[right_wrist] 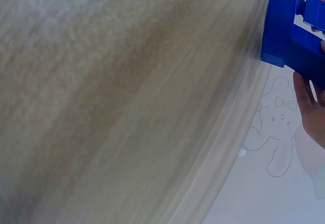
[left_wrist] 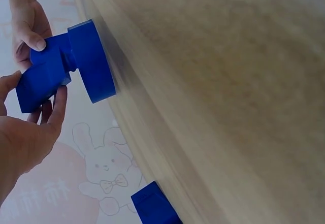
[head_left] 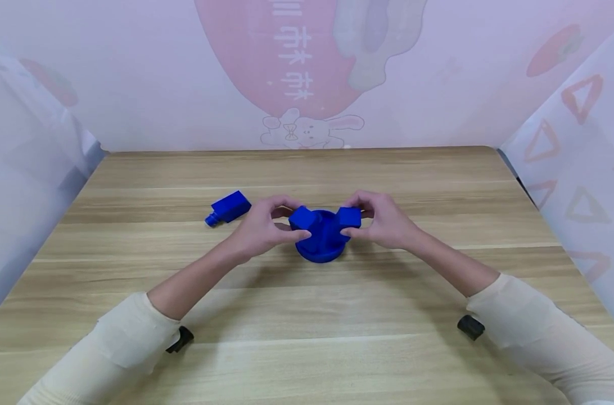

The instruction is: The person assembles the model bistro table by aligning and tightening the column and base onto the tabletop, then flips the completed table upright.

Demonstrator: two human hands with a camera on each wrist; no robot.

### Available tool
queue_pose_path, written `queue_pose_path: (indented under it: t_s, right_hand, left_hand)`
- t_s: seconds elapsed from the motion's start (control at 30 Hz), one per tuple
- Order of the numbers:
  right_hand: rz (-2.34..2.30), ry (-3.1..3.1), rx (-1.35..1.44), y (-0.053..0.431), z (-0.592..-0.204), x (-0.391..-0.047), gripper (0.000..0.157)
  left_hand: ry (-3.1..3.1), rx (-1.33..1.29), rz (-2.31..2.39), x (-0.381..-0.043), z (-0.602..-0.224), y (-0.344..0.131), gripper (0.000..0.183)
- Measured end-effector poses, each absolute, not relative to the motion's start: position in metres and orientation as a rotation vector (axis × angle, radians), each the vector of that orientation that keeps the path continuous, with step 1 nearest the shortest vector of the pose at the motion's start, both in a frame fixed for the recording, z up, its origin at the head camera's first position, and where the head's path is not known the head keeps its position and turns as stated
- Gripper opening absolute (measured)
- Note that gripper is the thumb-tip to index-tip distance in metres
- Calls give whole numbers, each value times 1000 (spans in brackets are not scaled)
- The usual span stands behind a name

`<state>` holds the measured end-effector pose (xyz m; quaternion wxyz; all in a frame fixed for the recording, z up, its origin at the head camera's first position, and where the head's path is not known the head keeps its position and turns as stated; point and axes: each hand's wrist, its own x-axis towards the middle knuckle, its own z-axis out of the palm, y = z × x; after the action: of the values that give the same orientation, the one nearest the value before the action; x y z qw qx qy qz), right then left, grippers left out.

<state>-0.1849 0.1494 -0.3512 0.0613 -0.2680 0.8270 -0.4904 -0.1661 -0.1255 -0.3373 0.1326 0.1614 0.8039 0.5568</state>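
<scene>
While well inside table edges (head_left: 413,152), left grip (head_left: 263,228) pinching blue block (head_left: 301,217), right grip (head_left: 385,222) another block (head_left: 350,216).

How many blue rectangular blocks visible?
3. The left hand holds the first block, the right hand holds the second block, and the third block lies on the table, to their left. Others behind the hands can't be ruled out.

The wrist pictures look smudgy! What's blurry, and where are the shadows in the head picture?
Left wrist view: the table is blurry, the blue base crisper; right wrist view: table blurry too; head view: soft shadows on the table near the left forearm and right forearm.
</scene>
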Motion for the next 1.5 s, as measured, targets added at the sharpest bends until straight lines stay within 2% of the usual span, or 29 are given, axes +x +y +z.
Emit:
queue_pose_path:
  t_s: [0.47, 0.73, 1.03, 1.2, 1.5]
  right_hand:
    - [-1492, 2485, -815, 149, -350, -186, 36]
    - [-1480, 2487, -821, 148, -350, -186, 35]
    - [-1472, 2483, -825, 150, -351, -186, 33]
    - [-1476, 2480, -820, 151, -351, -186, 32]
    - [-1474, 2480, -819, 151, -351, -186, 32]
  left_hand:
    - [2284, 625, 1540, -172, -337, -117, 48]
    - [2453, 481, 1472, -170, -337, -112, 61]
    - [2609, 380, 1336, -167, -334, -106, 51]
    - [2585, 453, 1317, -166, -331, -103, 48]
    - [2464, 752, 1308, -166, -330, -104, 48]
